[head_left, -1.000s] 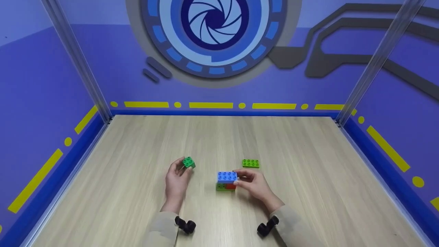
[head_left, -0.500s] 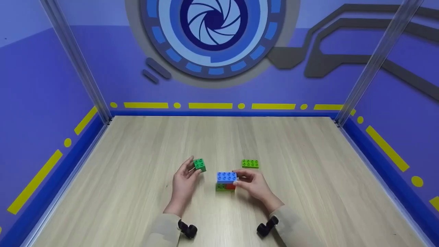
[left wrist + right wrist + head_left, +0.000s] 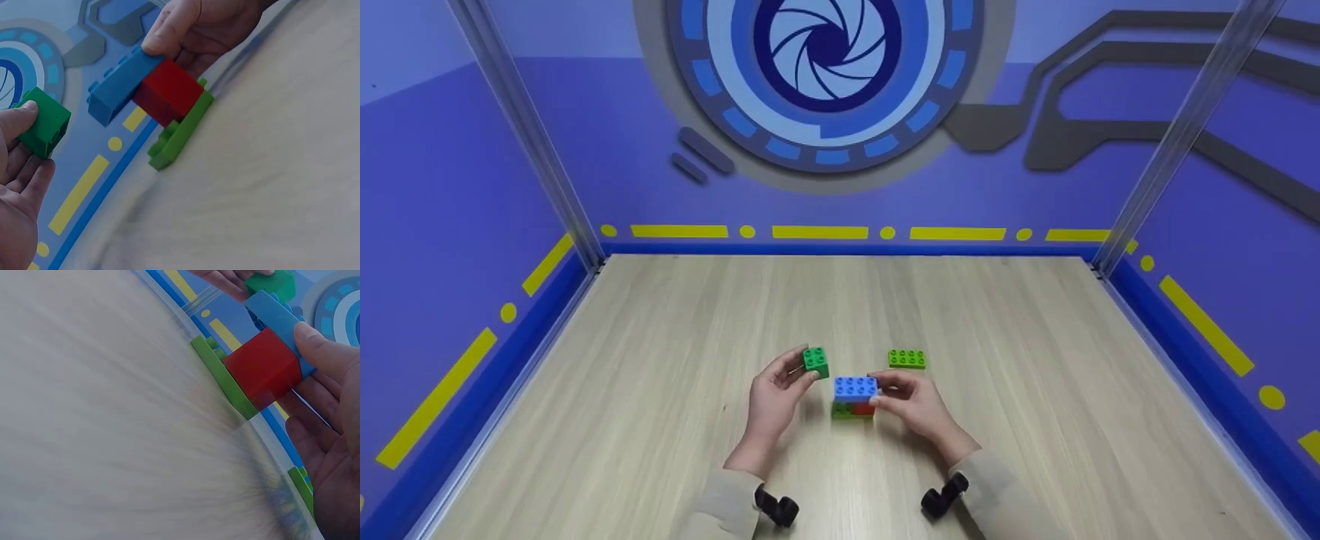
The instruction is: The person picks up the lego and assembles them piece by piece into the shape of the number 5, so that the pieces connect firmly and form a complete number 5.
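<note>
My left hand (image 3: 775,397) pinches a dark green building brick (image 3: 815,362) with four... studs between thumb and fingers, up off the table. Beside it, my right hand (image 3: 919,405) grips the right end of a blue building brick (image 3: 856,388). That blue brick forms the top of a small stack. Under its right part sits a red brick (image 3: 170,91), and below that a thin light green brick (image 3: 183,132) rests on the table. Beneath the blue brick's left part is a gap, plain in the left wrist view. The green brick is just left of the stack, apart from it.
A loose light green brick (image 3: 907,358) lies on the wooden table (image 3: 1005,337) behind my right hand. Blue-purple panels (image 3: 840,202) with yellow marks stand round the back and sides of the table.
My left hand has moved right with the green brick, closer to the stack, and the brick has turned straighter. My right hand and the stack have stayed in place.
</note>
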Motion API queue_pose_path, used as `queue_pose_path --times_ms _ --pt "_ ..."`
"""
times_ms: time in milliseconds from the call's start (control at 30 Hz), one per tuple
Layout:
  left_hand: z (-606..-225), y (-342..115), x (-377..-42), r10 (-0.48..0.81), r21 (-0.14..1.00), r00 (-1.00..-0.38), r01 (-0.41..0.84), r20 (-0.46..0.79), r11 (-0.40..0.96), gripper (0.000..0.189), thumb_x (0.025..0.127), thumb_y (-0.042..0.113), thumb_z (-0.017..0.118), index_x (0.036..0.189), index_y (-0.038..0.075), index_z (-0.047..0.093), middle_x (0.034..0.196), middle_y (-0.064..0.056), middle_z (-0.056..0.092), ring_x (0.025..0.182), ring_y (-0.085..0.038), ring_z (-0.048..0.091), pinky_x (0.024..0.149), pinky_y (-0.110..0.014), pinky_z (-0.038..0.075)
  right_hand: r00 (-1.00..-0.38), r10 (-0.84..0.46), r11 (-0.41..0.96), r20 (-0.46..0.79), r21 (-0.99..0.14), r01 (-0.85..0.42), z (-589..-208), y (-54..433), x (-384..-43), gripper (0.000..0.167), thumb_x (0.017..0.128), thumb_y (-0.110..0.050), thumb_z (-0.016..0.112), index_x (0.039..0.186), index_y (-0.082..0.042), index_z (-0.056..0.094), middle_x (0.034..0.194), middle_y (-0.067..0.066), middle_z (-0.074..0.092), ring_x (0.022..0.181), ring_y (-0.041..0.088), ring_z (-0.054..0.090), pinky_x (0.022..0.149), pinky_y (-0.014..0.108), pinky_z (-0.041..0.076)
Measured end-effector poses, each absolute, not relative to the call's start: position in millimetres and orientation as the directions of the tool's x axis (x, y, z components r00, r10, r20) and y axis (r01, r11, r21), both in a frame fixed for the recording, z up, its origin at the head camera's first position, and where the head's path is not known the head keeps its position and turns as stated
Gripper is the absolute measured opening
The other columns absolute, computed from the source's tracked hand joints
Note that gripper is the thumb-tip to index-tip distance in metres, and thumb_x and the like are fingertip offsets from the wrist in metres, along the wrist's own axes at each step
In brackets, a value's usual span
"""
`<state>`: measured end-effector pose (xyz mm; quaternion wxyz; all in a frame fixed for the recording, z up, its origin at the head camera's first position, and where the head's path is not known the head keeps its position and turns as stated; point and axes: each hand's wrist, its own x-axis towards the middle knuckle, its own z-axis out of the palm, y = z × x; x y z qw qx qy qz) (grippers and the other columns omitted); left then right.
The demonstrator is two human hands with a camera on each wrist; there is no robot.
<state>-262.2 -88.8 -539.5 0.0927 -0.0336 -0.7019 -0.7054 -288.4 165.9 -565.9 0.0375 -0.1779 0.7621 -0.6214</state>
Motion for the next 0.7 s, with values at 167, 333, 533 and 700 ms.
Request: queue_pose_path --times_ms 167,333,533,700 --pt "-534.3 -82.5 -258.8 -0.043 0.977 -0.977 0.211 0.211 -0.003 0.048 0.093 0.008 0.075 0.139 0.003 0.062 0.138 -0.020 0.065 0.128 -0.033 0.064 0.102 -0.024 0.056 -0.933 -0.318 0.173 0.170 -0.957 -0.234 -566.2 166.3 -288.1 0.038 0.089 -0.006 0.079 0.123 0.008 0.069 0.121 0.025 0.072 0.100 0.006 0.070 0.091 0.017 0.057" --pt "-532.0 -75.3 -255.8 0.005 0.973 -0.973 0.230 0.230 -0.007 0.049 0.094 0.009 0.074 0.140 0.001 0.061 0.140 -0.022 0.063 0.129 -0.036 0.063 0.102 -0.025 0.056 -0.932 -0.316 0.188 0.178 -0.951 -0.245 -565.6 165.8 -288.3 0.037 0.088 -0.007 0.080 0.122 0.005 0.071 0.120 0.023 0.073 0.101 0.006 0.069 0.091 0.017 0.057" --pt "-532.4 -68.8 -254.4 0.052 0.973 -0.972 0.229 0.227 0.027 0.047 0.094 0.010 0.074 0.140 0.005 0.063 0.141 -0.019 0.064 0.128 -0.033 0.064 0.102 -0.025 0.056 -0.931 -0.318 0.194 0.180 -0.949 -0.250 -566.3 166.5 -289.0 0.037 0.088 -0.009 0.081 0.122 0.003 0.071 0.119 0.022 0.074 0.101 0.008 0.069 0.092 0.018 0.056" --pt "-533.3 -65.5 -254.3 0.080 0.973 -0.972 0.224 0.219 0.054 0.047 0.094 0.011 0.074 0.140 0.007 0.063 0.141 -0.016 0.065 0.129 -0.031 0.064 0.104 -0.024 0.055 -0.932 -0.314 0.198 0.179 -0.948 -0.248 -567.1 166.7 -288.6 0.037 0.088 -0.011 0.080 0.122 0.003 0.071 0.118 0.022 0.074 0.103 0.011 0.070 0.094 0.020 0.057"
